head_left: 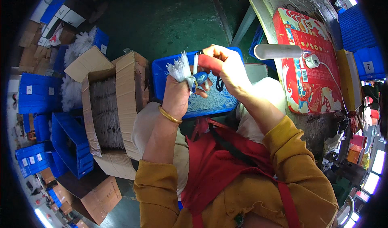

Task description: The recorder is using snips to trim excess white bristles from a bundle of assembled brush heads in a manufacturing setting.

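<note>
A bundle of white strips [179,68] is gripped in the left hand [178,94], the fingers closed around its lower end together with a small blue piece [201,78]. The right hand [226,68] is closed too, and a single white strip [195,63] is pinched upright between its fingertips, just beside the bundle. Both hands are held above a blue tray [210,102] that rests on the lap.

Judged from this, the work is partly done: many small white pieces already lie in the tray, yet the cardboard box [107,106] left of the tray is still packed with white strips, so much appears to be left.

No table is used under the hands; the tray is carried on the knees, over a red apron [218,163]. Beyond the tray a dark green floor [178,17] is seen. To the tray's right stands a worn bench [275,1] bearing a red tin [311,66] and a white lamp [279,51]. Blue crates [68,143] are stacked further left of the box.
</note>
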Available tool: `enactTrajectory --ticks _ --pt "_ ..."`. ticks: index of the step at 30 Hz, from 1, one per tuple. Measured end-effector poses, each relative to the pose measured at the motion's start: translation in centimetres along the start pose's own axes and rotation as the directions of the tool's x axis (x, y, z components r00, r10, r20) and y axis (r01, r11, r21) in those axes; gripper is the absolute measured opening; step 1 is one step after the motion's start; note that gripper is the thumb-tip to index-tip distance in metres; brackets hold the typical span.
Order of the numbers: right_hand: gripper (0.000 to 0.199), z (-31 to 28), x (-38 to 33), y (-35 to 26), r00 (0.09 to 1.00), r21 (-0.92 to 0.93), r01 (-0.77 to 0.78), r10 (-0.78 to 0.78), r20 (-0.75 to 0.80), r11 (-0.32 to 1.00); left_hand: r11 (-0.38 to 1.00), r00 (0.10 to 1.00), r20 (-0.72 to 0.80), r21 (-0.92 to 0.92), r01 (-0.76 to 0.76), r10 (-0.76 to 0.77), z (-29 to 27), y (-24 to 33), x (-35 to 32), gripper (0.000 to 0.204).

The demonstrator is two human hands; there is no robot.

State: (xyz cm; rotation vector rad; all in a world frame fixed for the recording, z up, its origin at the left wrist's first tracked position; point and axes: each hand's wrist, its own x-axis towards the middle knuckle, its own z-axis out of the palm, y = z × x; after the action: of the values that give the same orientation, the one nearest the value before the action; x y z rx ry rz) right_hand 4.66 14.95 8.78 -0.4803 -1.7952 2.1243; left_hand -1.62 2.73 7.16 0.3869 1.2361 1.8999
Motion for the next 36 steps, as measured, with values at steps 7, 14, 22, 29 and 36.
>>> enactTrajectory --ticks 7,14,22,29,36 --pt "0.019 0.0 -0.4 0.9 0.718 -0.522 0.663 -0.655 0.238 0.537 0.985 0.968 -0.196 -0.051 -0.168 0.155 0.5 -1.3 0.5 0.019" --pt "0.015 0.5 -0.8 0.8 0.711 -0.46 0.691 -0.642 0.289 0.558 0.973 0.971 -0.221 -0.188 -0.136 0.093 0.3 0.2 0.5 0.018" --pt "0.012 -1.6 0.3 0.4 0.972 0.364 -0.164 0.088 0.217 0.917 0.867 0.966 0.245 -0.459 0.194 -0.087 -1.8 0.1 -0.2 0.024" --pt "0.021 -0.1 0.1 0.7 0.964 0.241 -0.107 0.042 0.262 0.965 0.795 0.985 -0.038 -0.596 0.115 -0.171 -0.3 -1.1 0.4 0.027" --pt "0.01 0.6 -0.1 1.5 0.97 0.271 -0.192 0.14 0.197 0.943 0.815 0.988 0.011 -0.563 0.136 -0.157 -0.7 -1.3 0.4 0.022"
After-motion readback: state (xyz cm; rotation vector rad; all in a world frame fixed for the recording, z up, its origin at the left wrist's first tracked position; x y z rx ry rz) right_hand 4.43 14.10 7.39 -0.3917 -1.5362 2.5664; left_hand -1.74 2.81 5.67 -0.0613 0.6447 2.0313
